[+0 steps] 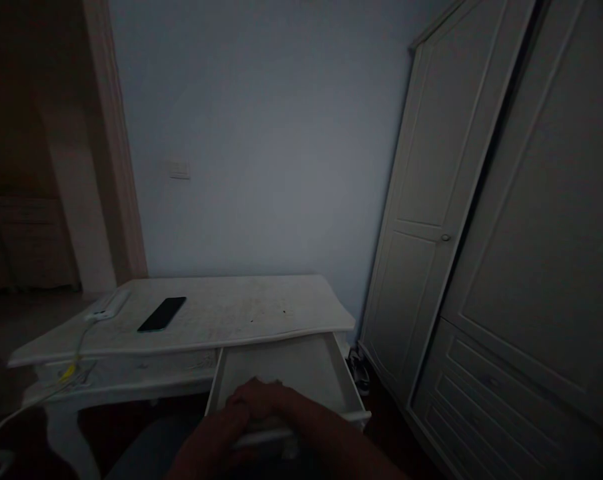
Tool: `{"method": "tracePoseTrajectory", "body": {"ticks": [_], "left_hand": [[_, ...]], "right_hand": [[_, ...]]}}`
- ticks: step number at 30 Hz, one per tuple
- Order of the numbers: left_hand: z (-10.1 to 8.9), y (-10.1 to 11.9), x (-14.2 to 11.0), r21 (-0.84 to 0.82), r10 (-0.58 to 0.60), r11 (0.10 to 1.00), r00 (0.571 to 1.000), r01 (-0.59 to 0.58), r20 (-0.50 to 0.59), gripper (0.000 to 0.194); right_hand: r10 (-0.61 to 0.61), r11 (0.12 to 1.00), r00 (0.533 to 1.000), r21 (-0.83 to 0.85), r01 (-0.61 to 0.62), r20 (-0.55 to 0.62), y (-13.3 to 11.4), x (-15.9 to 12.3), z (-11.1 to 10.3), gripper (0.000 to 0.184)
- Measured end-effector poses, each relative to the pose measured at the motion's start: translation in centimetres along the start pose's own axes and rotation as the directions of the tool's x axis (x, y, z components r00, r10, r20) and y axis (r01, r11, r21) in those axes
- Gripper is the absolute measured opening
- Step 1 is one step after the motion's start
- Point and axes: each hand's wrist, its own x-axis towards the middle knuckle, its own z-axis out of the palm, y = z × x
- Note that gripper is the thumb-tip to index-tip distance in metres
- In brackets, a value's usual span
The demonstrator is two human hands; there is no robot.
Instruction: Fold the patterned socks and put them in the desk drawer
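Note:
A white drawer (306,370) is pulled out of the right part of the white desk (241,303). Above the drawer's front part, my two hands meet, dim and partly merged in the dark. My right hand (262,398) reaches in from the right with its fingers curled. Right beside it and touching it, my left hand (232,419) is closed too. What lies between them, if anything, is hidden.
On the desk's left lie a dark phone (163,314) and a white power strip (108,307) with a cable hanging over the front. A tall wardrobe (421,267) stands right. Shoes (358,372) sit on the floor between desk and wardrobe.

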Motion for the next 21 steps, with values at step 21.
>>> {"method": "tracePoseTrajectory", "body": {"ticks": [21], "left_hand": [[1.4, -0.6, -0.7, 0.059, -0.085, 0.995, 0.996, 0.082, 0.036, 0.05]], "right_hand": [[0.452, 0.89, 0.851, 0.063, -0.452, -0.268, 6.4, -14.2, -3.7, 0.036]]}}
